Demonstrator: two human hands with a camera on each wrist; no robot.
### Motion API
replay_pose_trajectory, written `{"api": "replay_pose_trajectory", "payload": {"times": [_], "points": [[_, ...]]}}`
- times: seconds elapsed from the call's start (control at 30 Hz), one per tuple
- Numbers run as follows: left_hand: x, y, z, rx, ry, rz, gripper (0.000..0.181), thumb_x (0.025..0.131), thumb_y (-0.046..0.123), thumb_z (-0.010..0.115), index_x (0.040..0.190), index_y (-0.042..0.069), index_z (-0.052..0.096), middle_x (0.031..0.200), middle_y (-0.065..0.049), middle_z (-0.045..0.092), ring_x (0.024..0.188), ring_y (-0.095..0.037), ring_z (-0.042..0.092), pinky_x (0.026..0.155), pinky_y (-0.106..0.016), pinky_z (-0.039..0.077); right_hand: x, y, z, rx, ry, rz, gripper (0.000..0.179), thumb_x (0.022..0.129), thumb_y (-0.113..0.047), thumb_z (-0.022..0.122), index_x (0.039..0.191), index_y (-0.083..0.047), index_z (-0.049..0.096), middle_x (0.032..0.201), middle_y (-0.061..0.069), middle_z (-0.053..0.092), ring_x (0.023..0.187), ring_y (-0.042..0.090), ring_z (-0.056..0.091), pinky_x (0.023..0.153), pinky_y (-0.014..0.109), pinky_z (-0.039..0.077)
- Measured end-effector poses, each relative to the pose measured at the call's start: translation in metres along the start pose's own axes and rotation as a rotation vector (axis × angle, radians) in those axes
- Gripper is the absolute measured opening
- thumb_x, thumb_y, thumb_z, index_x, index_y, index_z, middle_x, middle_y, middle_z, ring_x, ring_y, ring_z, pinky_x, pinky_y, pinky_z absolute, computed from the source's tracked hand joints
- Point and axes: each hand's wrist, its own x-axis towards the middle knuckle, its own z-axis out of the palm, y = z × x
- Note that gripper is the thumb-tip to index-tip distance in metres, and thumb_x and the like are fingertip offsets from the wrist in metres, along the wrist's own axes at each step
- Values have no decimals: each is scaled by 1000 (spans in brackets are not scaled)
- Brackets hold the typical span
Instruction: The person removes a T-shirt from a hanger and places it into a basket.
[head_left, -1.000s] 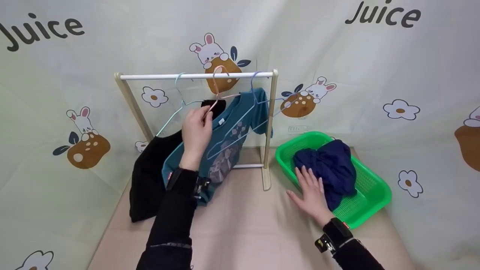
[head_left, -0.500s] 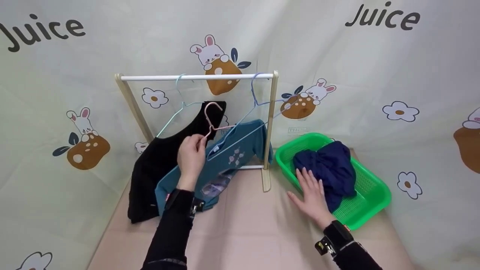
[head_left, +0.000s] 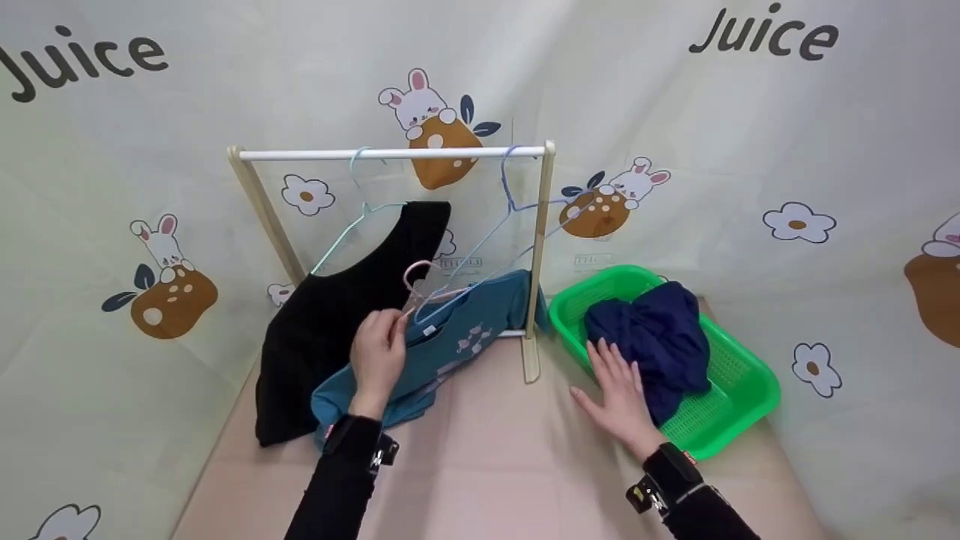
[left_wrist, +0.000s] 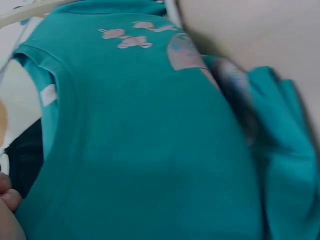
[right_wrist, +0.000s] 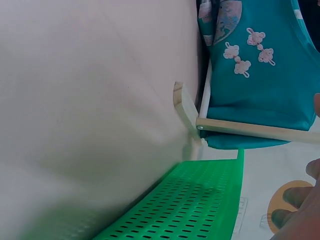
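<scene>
My left hand (head_left: 377, 356) pinches the shoulder of a pink clothes hanger (head_left: 421, 262), below the rack's rail. A teal shirt (head_left: 450, 345) with pink appliqués hangs on it, its lower part folded onto the table. The shirt (left_wrist: 140, 140) fills most of the left wrist view, where a bit of the left hand (left_wrist: 10, 200) shows at the edge. My right hand (head_left: 621, 397), fingers extended, lies over the near left rim of a green basket (head_left: 750, 375), fingertips at a crumpled navy garment (head_left: 660, 337) inside.
The clothes rack has a white rail (head_left: 300, 155) and wooden posts (head_left: 541, 247). A black garment (head_left: 322, 322) hangs at left on a mint hanger (head_left: 339, 241). A bare blue hanger (head_left: 505, 180) hangs at right, its lower part in front of the teal shirt. Behind is a printed curtain (head_left: 697, 135).
My left hand has lifted the pink hanger off the rail and brought it down towards me, the teal shirt folding onto the table. The right hand has stayed at the basket.
</scene>
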Motion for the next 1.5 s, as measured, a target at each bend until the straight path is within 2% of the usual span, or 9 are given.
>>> {"api": "replay_pose_trajectory", "payload": {"times": [0.2,0.53,0.7,0.87,0.97,1.13,1.27,1.4,1.5], "points": [[-22,-12,0,-9,-16,35,7,95,8,67,88,6,64,74,-4,50,65,-18,47,58,-35,37,-1,-1,3,1,0,-18,79,88,-39,70,151,-3,38,154,23,33,142,45,27,108,70,14],[-55,-25,2,-53,-22,179,14,90,11,71,82,10,61,68,1,46,60,-14,44,53,-31,36,-2,-5,9,18,1,-49,77,87,-36,72,148,0,41,153,25,35,140,46,29,106,71,18],[-63,-17,2,-62,-13,315,25,99,27,62,80,11,62,66,2,45,58,-14,45,50,-30,36,1,-10,11,56,12,-98,77,87,-34,72,147,3,40,152,26,35,139,49,29,106,69,22],[-58,-1,4,-61,17,452,31,101,31,58,78,11,63,65,1,48,56,-16,48,48,-31,39,8,-15,11,87,56,-195,80,84,-28,76,146,6,40,150,29,36,136,51,32,104,66,31],[-54,9,4,-64,20,487,32,101,33,58,77,12,64,66,2,49,56,-16,48,47,-31,39,13,-18,9,99,73,-229,81,83,-25,78,147,5,39,151,29,35,138,50,31,104,65,31],[-51,26,6,-95,10,479,32,101,33,58,78,12,64,66,2,48,57,-14,48,47,-29,39,18,-22,6,98,92,-231,74,86,-21,77,148,0,42,152,24,37,139,46,32,105,63,31],[-53,36,9,-128,-19,437,31,101,34,58,79,12,64,66,4,46,58,-12,47,50,-25,37,20,-21,6,99,148,-255,56,89,-13,73,142,-6,54,141,16,52,130,39,46,102,55,39],[-53,43,8,-141,-58,398,31,101,34,57,80,13,64,66,4,46,59,-11,46,51,-25,36,20,-17,5,132,192,-293,32,91,-5,69,122,-13,70,118,4,67,110,26,59,94,41,45],[-52,48,6,-146,-95,372,30,101,35,57,81,14,64,67,5,47,60,-11,46,52,-25,37,20,-15,3,173,217,-297,22,88,-1,70,105,-13,74,104,-3,71,98,20,62,88,33,46]]}}
